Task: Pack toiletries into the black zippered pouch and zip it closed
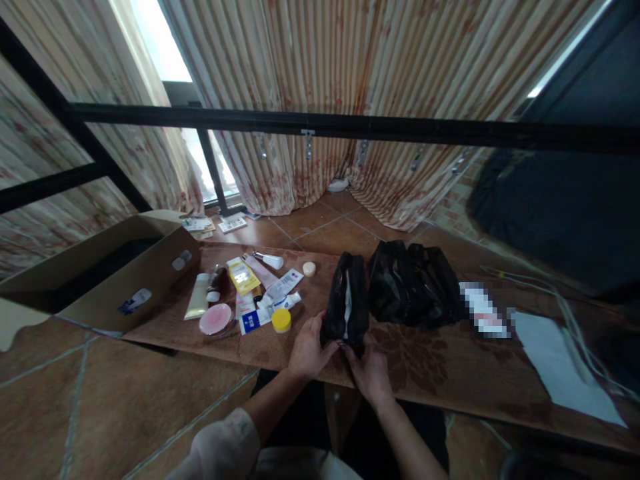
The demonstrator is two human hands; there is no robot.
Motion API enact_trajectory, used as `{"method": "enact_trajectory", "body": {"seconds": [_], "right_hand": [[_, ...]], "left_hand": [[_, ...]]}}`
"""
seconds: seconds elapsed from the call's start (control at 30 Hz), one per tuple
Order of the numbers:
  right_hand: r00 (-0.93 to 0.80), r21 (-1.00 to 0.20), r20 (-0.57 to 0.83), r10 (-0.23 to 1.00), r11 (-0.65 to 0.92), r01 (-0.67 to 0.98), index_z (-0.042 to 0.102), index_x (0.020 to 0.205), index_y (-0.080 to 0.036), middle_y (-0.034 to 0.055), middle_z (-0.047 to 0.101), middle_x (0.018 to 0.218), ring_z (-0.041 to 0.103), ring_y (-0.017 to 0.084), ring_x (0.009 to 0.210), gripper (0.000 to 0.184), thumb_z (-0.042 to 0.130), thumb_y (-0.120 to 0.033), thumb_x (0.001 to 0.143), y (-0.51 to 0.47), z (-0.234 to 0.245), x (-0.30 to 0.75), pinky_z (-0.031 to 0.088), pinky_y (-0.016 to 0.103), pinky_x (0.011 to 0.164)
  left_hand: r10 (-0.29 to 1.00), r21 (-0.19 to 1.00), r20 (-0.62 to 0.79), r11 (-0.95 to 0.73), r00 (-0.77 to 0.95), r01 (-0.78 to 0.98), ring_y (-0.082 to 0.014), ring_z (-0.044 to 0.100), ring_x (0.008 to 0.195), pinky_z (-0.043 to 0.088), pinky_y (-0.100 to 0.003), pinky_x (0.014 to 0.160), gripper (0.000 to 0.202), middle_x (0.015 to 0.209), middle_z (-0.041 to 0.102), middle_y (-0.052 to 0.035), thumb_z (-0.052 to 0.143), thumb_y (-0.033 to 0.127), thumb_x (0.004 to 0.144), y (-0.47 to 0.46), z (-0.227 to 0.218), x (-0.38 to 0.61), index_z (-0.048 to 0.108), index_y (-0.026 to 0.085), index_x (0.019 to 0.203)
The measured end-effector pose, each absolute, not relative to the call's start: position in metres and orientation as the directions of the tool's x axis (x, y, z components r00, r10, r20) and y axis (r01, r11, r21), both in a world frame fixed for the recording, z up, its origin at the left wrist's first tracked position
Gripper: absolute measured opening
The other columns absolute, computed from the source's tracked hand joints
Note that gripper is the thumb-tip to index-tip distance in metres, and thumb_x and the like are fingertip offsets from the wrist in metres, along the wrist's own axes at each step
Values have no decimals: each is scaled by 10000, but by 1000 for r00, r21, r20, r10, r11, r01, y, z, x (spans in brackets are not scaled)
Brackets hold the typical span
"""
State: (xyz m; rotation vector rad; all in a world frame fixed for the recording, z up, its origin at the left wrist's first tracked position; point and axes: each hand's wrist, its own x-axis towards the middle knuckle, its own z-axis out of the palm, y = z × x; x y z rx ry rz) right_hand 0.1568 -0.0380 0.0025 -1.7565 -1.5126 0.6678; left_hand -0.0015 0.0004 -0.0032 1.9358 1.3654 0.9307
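Note:
A small black zip pouch (356,293) stands on the brown cloth directly in front of me, a pale strip showing along its top opening. My left hand (311,350) grips the near left side of it. On the near right side my right hand (370,367) holds the pouch too, the fingertips of both hands meeting close to the zip's near end. Left of my hands lie toiletries: a yellow-lidded jar (281,321), a pink round container (215,319), a cream tube (197,297), a yellow sachet (243,276) and several other tubes. More black bags (415,283) sit right of the pouch.
An open cardboard box (150,280) stands at the left end of the cloth-covered surface (420,360). White paper (565,367) and a pale cable (565,307) lie at the right. A black metal bar (325,121) crosses before the curtains (310,67).

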Motion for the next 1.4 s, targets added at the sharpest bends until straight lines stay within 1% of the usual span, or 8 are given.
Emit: {"method": "enact_trajectory", "body": {"seconds": [0.17, 0.3, 0.53, 0.7, 0.87, 1.03, 1.27, 1.4], "right_hand": [[193, -817, 73, 979, -52, 574, 596, 1072, -171, 91, 658, 1009, 631, 227, 900, 330, 535, -342, 798, -39, 1, 158, 479, 359, 804], [232, -852, 84, 969, -51, 521, 545, 1180, -139, 86, 671, 959, 638, 209, 840, 416, 497, -302, 801, -47, -3, 162, 491, 353, 783], [462, -905, 111, 880, -102, 413, 484, 1289, -162, 140, 606, 1225, 582, 238, 1088, 539, 471, -487, 860, -50, 30, 161, 443, 404, 934], [419, -821, 147, 896, -125, 556, 460, 1318, -116, 179, 605, 1234, 586, 282, 1094, 673, 520, -550, 808, -30, 60, 148, 440, 424, 934], [404, -677, 115, 907, -226, 700, 495, 1297, -73, 214, 668, 1106, 656, 311, 935, 558, 350, -426, 890, -24, 62, 147, 472, 426, 806], [408, -644, 137, 902, -232, 729, 549, 1244, -67, 210, 689, 1043, 662, 283, 900, 518, 311, -364, 893, -27, 62, 151, 472, 372, 771], [337, -688, 84, 938, -191, 701, 526, 1270, -114, 180, 665, 1144, 650, 284, 989, 554, 283, -446, 899, -52, 61, 156, 496, 385, 797], [309, -727, 41, 950, -184, 662, 507, 1287, -150, 150, 642, 1203, 613, 281, 1094, 560, 332, -500, 887, -72, 59, 165, 505, 401, 856]], "left_hand": [[949, 769, 214, -311, 233, 558, -270, 517, 1188, 423, -456, 1022, 623, 1249, 559, -138, 637, 254, 775, 1, -4, -1, 399, 151, 1342], [951, 771, 207, -304, 230, 560, -270, 517, 1190, 423, -458, 1019, 597, 1248, 560, -132, 627, 261, 791, 1, -4, -1, 406, 163, 1337], [949, 775, 217, -309, 226, 551, -257, 521, 1182, 415, -458, 1027, 586, 1244, 561, -114, 631, 222, 775, 1, -7, 0, 419, 179, 1319], [951, 778, 214, -303, 222, 550, -262, 511, 1193, 406, -460, 1036, 583, 1251, 561, -123, 647, 228, 766, 1, -5, 0, 430, 165, 1303], [951, 799, 211, -300, 224, 521, -262, 513, 1193, 417, -459, 1025, 601, 1250, 568, -109, 666, 223, 748, 0, -3, 0, 435, 185, 1302], [963, 843, 182, -257, 200, 472, -261, 508, 1204, 416, -457, 1038, 755, 1296, 546, -98, 681, 177, 690, -2, -3, -1, 366, 207, 1375], [951, 854, 243, -303, 191, 423, -270, 324, 1365, 332, -482, 1116, 970, 1497, 294, -96, 511, -11, 615, -19, 15, -12, 157, 253, 1479], [882, 749, 336, -462, 330, 475, -271, 280, 1382, 311, -480, 1117, 891, 1566, 97, -53, 451, -51, 622, -27, 50, -16, 305, 296, 1430]]}}
